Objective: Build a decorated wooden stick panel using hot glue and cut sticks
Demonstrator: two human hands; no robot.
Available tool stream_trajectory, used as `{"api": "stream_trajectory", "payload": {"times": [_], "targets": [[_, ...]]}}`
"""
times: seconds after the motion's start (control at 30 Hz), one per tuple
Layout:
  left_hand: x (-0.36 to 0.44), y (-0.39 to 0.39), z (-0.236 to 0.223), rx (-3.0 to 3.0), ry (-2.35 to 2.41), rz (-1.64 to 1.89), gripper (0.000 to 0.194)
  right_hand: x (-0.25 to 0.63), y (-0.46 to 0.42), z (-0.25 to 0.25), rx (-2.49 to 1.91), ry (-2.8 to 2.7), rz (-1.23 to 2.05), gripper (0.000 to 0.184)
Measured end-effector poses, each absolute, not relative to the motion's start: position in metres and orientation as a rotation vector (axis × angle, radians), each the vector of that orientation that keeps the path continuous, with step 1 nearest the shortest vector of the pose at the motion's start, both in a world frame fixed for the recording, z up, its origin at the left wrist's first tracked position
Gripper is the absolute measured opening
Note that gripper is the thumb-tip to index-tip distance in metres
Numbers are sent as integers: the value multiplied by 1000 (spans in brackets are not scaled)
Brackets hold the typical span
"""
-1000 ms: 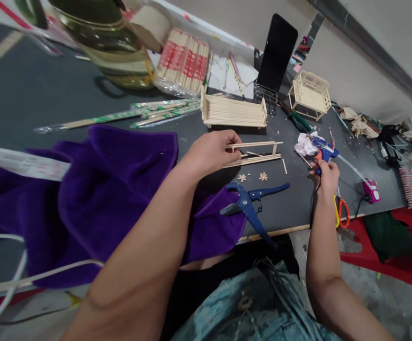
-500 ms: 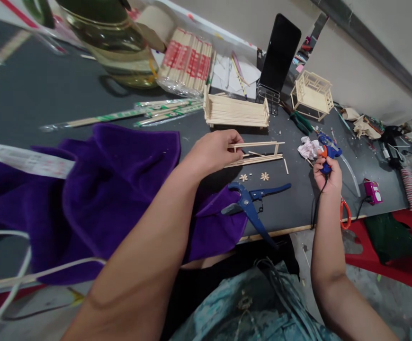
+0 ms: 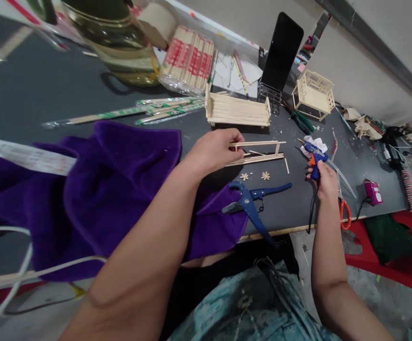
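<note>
My left hand (image 3: 220, 149) is closed on the left end of a small wooden stick frame (image 3: 263, 143), holding it at the tabletop; its fingertips are partly hidden. In my right hand (image 3: 325, 180) is a blue hot glue gun (image 3: 314, 154) with an orange trigger, its nozzle pointing left, a clear glue stick trailing behind. Crumpled white paper (image 3: 320, 143) lies just behind the gun. Close in front of the frame are two small wooden flower shapes (image 3: 265, 175) and a loose short stick (image 3: 286, 166). Blue-handled cutters (image 3: 248, 201) lie nearer the table edge.
A miniature stick bench (image 3: 239, 110) stands behind the frame, and a tiny stick chair (image 3: 312, 94) at back right. A phone (image 3: 282, 52) leans in a wire stand. Purple cloth (image 3: 120, 189) covers the left front. Orange-handled scissors (image 3: 345, 213) overhang the right front edge.
My right hand has swung the glue gun left and turned it, so its nozzle now points toward the frame. My left hand keeps its place on the frame.
</note>
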State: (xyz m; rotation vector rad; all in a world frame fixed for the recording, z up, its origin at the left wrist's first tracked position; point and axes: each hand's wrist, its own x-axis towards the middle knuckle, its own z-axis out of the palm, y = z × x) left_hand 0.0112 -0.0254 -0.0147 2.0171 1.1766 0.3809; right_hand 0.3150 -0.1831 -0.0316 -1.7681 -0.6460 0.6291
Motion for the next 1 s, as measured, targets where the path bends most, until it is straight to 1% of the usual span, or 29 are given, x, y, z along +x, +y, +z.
{"api": "stream_trajectory", "payload": {"times": [0.07,0.13,0.17,0.2,0.3,0.4,0.47,0.53,0.6,0.7,0.8,1.0], "targets": [[11,-26,-14,2015,1180,383,15,313,-188,-31,-2041,-821,266,37],[11,-26,-14,2015,1181,381,14,304,-192,-28,-2216,-1025,-97,30],[11,-26,-15,2016,1179,383,14,297,-192,-26,-2257,-1131,-170,27],[11,-26,-16,2017,1177,386,14,288,-190,-24,-2276,-1242,-155,26],[11,-25,-19,2008,1170,403,14,265,-175,-20,-2349,-1524,107,19],[12,-25,-19,2002,1161,416,17,254,-159,-18,-2504,-1580,208,13],[12,-26,-18,2018,1162,417,18,253,-154,-14,-2536,-1545,233,15],[12,-26,-16,2037,1168,412,18,250,-153,-11,-2406,-1500,303,15],[13,-27,-15,2051,1178,405,20,242,-152,-8,-2144,-1467,423,14],[13,-27,-14,2060,1187,407,24,221,-140,-9,-1820,-1494,579,21],[13,-28,-14,2069,1192,400,25,203,-121,-13,-1752,-1585,609,19],[13,-27,-13,2090,1173,411,24,199,-104,-22,-1850,-1611,565,18]]}}
